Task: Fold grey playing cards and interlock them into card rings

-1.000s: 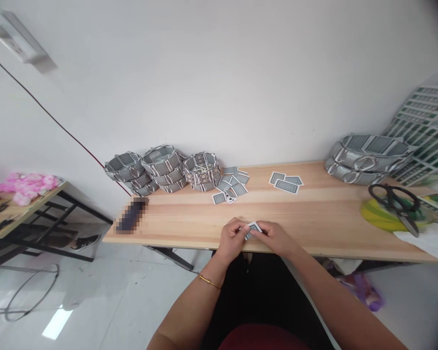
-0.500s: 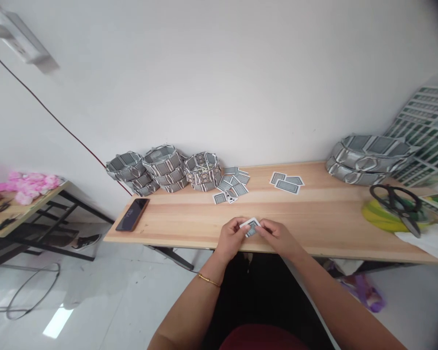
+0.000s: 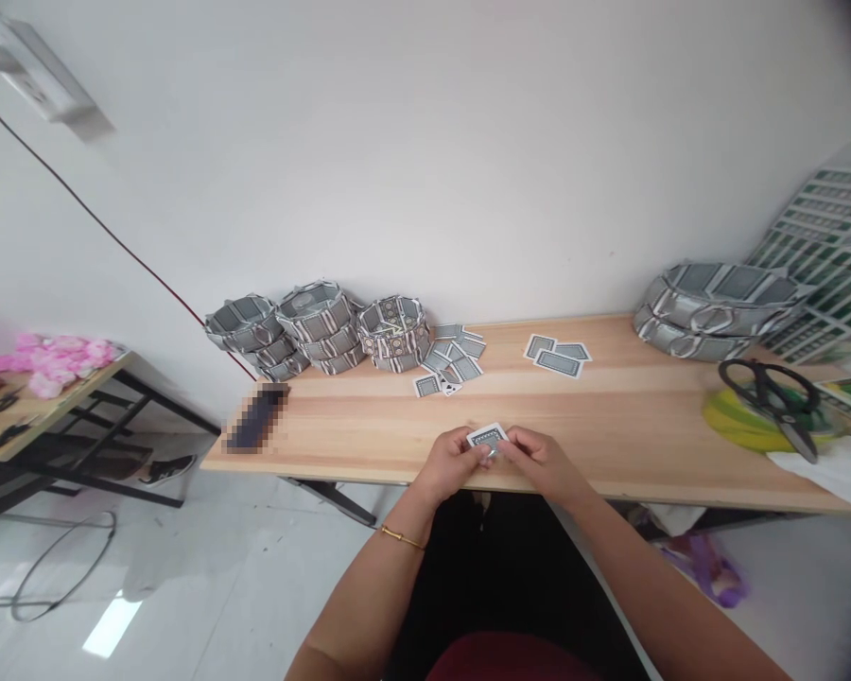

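Observation:
Over the front edge of the wooden table, a playing card [image 3: 487, 436] with a patterned grey back and white border is pinched between both hands. My left hand [image 3: 452, 463] grips its left side, the thumb across the card's lower part. My right hand [image 3: 541, 462] holds the right side between thumb and fingers. Beyond the hands lies a loose spread of playing cards [image 3: 460, 361], mostly backs up, one showing its face. Farther right, a few more cards [image 3: 558, 359] overlap on the wood. Whether the held card is one or several together, I cannot tell.
Rings woven from folded cards [image 3: 319, 326] stand stacked along the wall at left, and larger card rings [image 3: 716, 310] at right. Scissors [image 3: 772, 402] rest on a yellow-green roll [image 3: 730, 421]. A pixelated dark object [image 3: 257, 418] lies at the table's left end. Pink flowers [image 3: 63, 359] sit on another table.
The card has turned from tilted to nearly level between my fingers, showing more of its back. Both hands have shifted only slightly.

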The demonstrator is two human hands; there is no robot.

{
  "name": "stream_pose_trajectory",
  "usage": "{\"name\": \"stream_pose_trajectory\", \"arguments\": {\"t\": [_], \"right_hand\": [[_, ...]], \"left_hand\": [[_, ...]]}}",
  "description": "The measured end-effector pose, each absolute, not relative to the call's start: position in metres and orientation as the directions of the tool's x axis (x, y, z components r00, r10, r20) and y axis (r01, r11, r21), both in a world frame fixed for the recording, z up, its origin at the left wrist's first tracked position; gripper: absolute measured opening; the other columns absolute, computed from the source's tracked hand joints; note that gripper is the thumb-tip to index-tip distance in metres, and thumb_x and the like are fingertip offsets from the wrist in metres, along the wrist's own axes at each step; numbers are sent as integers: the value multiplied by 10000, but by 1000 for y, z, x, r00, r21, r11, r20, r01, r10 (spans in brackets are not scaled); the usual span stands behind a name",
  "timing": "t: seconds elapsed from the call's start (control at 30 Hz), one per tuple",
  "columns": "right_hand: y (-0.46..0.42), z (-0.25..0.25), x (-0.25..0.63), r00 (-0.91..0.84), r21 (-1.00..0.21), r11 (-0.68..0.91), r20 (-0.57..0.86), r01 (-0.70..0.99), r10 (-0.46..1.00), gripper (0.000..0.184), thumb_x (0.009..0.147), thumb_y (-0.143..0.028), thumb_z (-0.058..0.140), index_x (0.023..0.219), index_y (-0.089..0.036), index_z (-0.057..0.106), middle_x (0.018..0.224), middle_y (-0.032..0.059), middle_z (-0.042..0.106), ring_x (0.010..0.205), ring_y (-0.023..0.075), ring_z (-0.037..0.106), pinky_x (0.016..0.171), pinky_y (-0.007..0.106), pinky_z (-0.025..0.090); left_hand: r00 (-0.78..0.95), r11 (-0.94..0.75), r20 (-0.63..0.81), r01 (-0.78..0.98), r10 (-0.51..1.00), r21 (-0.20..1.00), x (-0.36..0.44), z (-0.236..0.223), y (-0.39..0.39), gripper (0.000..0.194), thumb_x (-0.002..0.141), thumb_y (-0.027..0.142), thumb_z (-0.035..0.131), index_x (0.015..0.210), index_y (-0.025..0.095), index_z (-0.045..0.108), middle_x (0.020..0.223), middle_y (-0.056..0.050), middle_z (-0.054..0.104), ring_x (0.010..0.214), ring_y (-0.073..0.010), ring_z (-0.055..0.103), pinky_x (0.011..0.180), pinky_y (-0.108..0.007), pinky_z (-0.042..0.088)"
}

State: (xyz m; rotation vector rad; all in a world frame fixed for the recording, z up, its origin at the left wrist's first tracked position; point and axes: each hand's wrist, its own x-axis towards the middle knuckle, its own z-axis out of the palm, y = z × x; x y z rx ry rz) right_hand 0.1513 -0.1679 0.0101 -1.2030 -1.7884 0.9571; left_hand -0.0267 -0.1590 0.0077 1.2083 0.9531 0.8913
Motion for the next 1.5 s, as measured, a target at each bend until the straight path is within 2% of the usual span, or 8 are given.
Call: {"name": "stream_pose_trajectory", "arguments": {"t": [0.43, 0.57, 0.67, 0.77, 0.93, 1.27, 1.37, 1.5], "right_hand": [[-167, 8, 152, -306, -911, 262, 163, 317, 938, 292, 872, -421, 475, 900, -182, 639, 829, 36, 675, 787, 197, 593, 713, 286, 468], [-166, 4, 154, -282, -939, 228, 152, 258, 947, 274, 857, -429, 500, 892, -192, 633, 844, 31, 668, 801, 193, 591, 734, 284, 466], [-165, 1, 155, -147, -960, 184, 155, 210, 977, 276, 848, -455, 507, 889, -202, 609, 797, 21, 633, 763, 177, 572, 716, 273, 456], [-164, -2, 156, -13, -967, 142, 142, 211, 990, 287, 847, -472, 506, 906, -205, 593, 737, 8, 572, 717, 158, 533, 673, 252, 435], [-165, -1, 154, -86, -951, 177, 160, 253, 983, 259, 860, -448, 506, 875, -202, 585, 725, -5, 540, 696, 142, 495, 663, 242, 410], [-168, 6, 149, -171, -891, 271, 222, 365, 960, 238, 875, -407, 485, 800, -202, 579, 713, -6, 565, 680, 148, 499, 648, 245, 394], [-169, 5, 151, -116, -898, 257, 231, 357, 966, 247, 878, -403, 487, 760, -200, 562, 689, -14, 535, 673, 142, 492, 648, 241, 386], [-170, 3, 154, 47, -937, 212, 234, 278, 971, 256, 894, -409, 466, 763, -203, 545, 670, -19, 507, 652, 135, 489, 645, 238, 391]], "left_hand": [[469, 171, -105, -99, 877, 980, -30, 11, -158, 340, 661, 394, 747, 803, 114, 616, 696, -21, 647, 646, -113, 581, 692, -252, 462], [486, 236, -174, -68, 856, 970, -30, 10, -155, 343, 659, 399, 748, 772, 107, 607, 600, -10, 625, 524, -91, 547, 562, -221, 448], [375, 299, -197, -237, 906, 924, -30, 9, -150, 311, 667, 361, 757, 762, 109, 602, 574, -9, 623, 522, -98, 576, 543, -208, 454], [289, 377, -266, -460, 920, 804, -31, 9, -145, 277, 731, 337, 718, 828, 99, 616, 757, -84, 690, 758, -178, 676, 715, -281, 518], [247, 397, -311, -565, 918, 723, -33, 9, -143, 223, 781, 272, 681, 875, 75, 637, 940, -152, 695, 853, -199, 678, 834, -332, 510], [194, 126, -66, -321, 979, 939, -24, 4, -159, 246, 718, 328, 723, 803, 109, 650, 723, -47, 666, 642, -112, 600, 695, -264, 464], [186, 38, -8, -155, 983, 987, -20, 4, -163, 252, 742, 367, 689, 784, 122, 648, 644, -24, 642, 623, -114, 580, 669, -249, 445], [169, 43, -13, -171, 985, 984, -21, 2, -163, 240, 749, 363, 685, 773, 128, 646, 646, -22, 642, 621, -108, 571, 670, -244, 441]]}}
